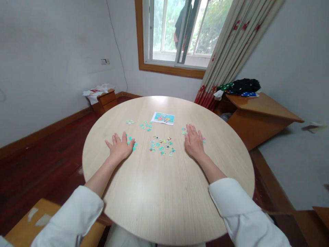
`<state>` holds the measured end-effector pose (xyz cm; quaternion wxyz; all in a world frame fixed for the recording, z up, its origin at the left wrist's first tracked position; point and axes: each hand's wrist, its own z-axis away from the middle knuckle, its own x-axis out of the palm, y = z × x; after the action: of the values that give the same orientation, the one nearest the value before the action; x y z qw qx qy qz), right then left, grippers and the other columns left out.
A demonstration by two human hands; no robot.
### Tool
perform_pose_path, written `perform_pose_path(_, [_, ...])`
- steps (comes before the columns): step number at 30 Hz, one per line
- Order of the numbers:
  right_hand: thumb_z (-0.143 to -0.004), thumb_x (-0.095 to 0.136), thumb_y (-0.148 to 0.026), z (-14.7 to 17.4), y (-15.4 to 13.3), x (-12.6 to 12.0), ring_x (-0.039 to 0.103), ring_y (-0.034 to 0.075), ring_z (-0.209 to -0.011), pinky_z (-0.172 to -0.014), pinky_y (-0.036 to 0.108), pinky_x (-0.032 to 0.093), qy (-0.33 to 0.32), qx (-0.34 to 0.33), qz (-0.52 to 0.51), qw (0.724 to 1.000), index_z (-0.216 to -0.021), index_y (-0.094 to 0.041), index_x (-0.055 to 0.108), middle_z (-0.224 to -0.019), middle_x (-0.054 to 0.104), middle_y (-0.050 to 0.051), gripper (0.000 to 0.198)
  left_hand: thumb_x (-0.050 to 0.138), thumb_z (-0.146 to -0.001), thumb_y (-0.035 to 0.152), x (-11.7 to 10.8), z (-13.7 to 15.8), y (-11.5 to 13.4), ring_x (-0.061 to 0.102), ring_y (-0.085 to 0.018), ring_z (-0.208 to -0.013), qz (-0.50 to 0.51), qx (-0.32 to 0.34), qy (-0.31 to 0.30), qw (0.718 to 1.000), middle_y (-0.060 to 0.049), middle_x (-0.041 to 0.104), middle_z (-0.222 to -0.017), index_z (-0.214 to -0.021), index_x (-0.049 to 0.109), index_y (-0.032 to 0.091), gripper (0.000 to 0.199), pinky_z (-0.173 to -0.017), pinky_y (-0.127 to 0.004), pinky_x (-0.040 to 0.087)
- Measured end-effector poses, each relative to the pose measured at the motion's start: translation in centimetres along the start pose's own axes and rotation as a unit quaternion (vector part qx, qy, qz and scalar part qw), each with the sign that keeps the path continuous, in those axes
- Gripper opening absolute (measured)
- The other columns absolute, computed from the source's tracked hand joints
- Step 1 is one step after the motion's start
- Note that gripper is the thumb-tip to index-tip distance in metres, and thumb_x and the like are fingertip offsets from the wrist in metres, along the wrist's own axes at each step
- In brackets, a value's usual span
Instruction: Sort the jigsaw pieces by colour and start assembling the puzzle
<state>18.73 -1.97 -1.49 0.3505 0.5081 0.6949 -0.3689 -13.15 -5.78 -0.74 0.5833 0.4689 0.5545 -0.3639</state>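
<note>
On the left of the round table, my left hand (pixel 120 146) lies palm down with its fingers spread. Teal jigsaw pieces (pixel 135 145) show beside its thumb, and some may be hidden beneath it. My right hand (pixel 194 141) rests flat over another small group of pieces, with a few pink and green jigsaw pieces (pixel 183 131) peeking out at its left edge. Between the hands lies a scattered cluster of mixed-colour jigsaw pieces (pixel 161 148). Farther back are a teal group (pixel 146 125) and a pale green group (pixel 130 122). Neither hand visibly grips anything.
A printed picture sheet (pixel 163 118) lies toward the back of the pale wooden table (pixel 154 199). To the right stands a tilted wooden desk (pixel 259 116) with cloths on it. A small drawer cabinet (pixel 107 100) is at the back left, and a wooden seat (pixel 38 219) at the lower left.
</note>
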Motion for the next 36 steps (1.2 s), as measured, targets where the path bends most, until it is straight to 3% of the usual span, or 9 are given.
perform_pose_path(7, [-0.093,0.021,-0.028,2.5,-4.7,-0.1,0.017,0.023,-0.139,-0.112,0.043,0.018,-0.103,-0.069,-0.027,0.992,-0.143,-0.003,0.020,-0.149,0.024,0.018,0.056,0.021,-0.086,0.057,1.1,-0.3,0.7,0.022,-0.038,-0.135,-0.001,0.076,0.018,0.997,-0.026,0.027,-0.145,-0.142,0.030,0.009,0.074,-0.106,-0.057,0.015])
perform_pose_path(11, [-0.093,0.027,-0.038,2.8,-7.3,-0.8,0.014,0.025,-0.140,-0.111,0.046,0.015,-0.147,-0.092,-0.031,0.984,-0.145,-0.016,0.022,-0.152,0.017,0.012,0.057,0.027,-0.086,0.056,0.7,0.0,1.0,0.020,-0.040,-0.136,-0.002,0.095,0.067,0.993,-0.025,0.025,-0.146,-0.138,0.036,0.008,0.071,-0.106,-0.059,0.013])
perform_pose_path(15, [-0.091,0.032,-0.047,2.0,-9.3,-0.8,0.013,0.027,-0.140,-0.110,0.051,0.011,-0.160,-0.096,-0.029,0.982,-0.144,-0.026,0.024,-0.153,0.016,0.010,0.057,0.029,-0.088,0.048,0.5,0.8,2.6,0.016,-0.034,-0.138,-0.017,0.188,0.145,0.971,-0.024,0.022,-0.148,-0.136,0.037,0.003,0.067,-0.110,-0.055,0.005])
perform_pose_path(18, [-0.093,0.028,-0.045,1.4,-9.9,-0.1,0.011,0.026,-0.140,-0.110,0.050,0.009,-0.165,-0.083,-0.025,0.982,-0.145,-0.024,0.023,-0.153,0.015,0.010,0.056,0.025,-0.090,0.043,1.0,1.5,4.8,0.020,-0.029,-0.138,-0.007,0.267,0.121,0.956,-0.021,0.026,-0.147,-0.137,0.035,0.002,0.063,-0.112,-0.052,0.007])
perform_pose_path(22, [-0.093,0.021,-0.032,1.0,-9.8,0.7,0.011,0.025,-0.140,-0.112,0.045,0.009,-0.179,-0.038,-0.013,0.983,-0.145,-0.008,0.019,-0.152,0.015,0.015,0.057,0.021,-0.092,0.043,1.9,2.2,7.8,0.019,-0.028,-0.138,0.018,0.320,0.075,0.944,-0.020,0.027,-0.147,-0.138,0.033,0.000,0.064,-0.113,-0.048,0.010])
perform_pose_path(28, [-0.091,0.022,-0.025,0.7,-9.0,1.1,0.017,0.024,-0.139,-0.112,0.042,0.012,-0.226,-0.035,-0.014,0.973,-0.143,-0.002,0.021,-0.150,0.021,0.014,0.057,0.015,-0.093,0.039,2.3,1.5,10.2,0.025,-0.025,-0.137,0.054,0.334,-0.019,0.941,-0.020,0.032,-0.145,-0.139,0.029,-0.002,0.062,-0.112,-0.044,0.017])
perform_pose_path(36, [-0.090,0.019,-0.022,-0.2,-8.1,1.0,0.018,0.018,-0.139,-0.113,0.040,0.012,-0.243,-0.033,-0.078,0.966,-0.143,-0.007,0.025,-0.149,0.025,0.010,0.055,0.016,-0.093,0.041,2.7,0.8,11.6,0.031,-0.023,-0.134,0.156,0.331,-0.031,0.930,-0.019,0.038,-0.142,-0.136,0.034,0.002,0.062,-0.111,-0.044,0.020])
